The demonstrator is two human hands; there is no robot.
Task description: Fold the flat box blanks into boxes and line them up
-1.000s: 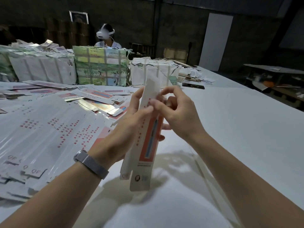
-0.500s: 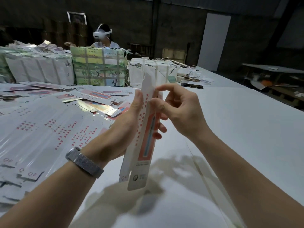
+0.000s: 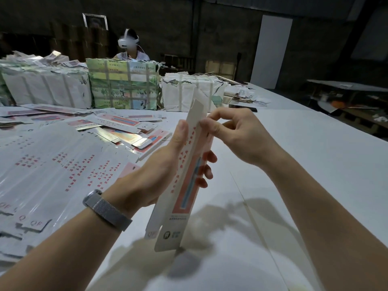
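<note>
A long narrow white box blank (image 3: pixel 184 190) with a red panel and red print stands nearly upright above the white table (image 3: pixel 294 164). My left hand (image 3: pixel 159 173) grips it round the middle, thumb along the near face and fingertips showing past its right edge. My right hand (image 3: pixel 235 135) pinches the blank's upper right edge just below the top flap. The bottom flaps hang free near the table. To the left lies a wide spread of flat blanks under clear plastic (image 3: pixel 48 171).
Loose blanks and some folded boxes (image 3: pixel 126 131) lie scattered beyond the plastic-covered stack. Strapped bundles (image 3: pixel 123 87) line the far edge, with a person in a headset (image 3: pixel 130 47) behind them. The table's right edge drops off to a dark floor with clutter.
Both hands with the blank have stayed in nearly the same place. My right fingers have shifted along the blank's upper edge, and the blank now stands a little more edge-on.
</note>
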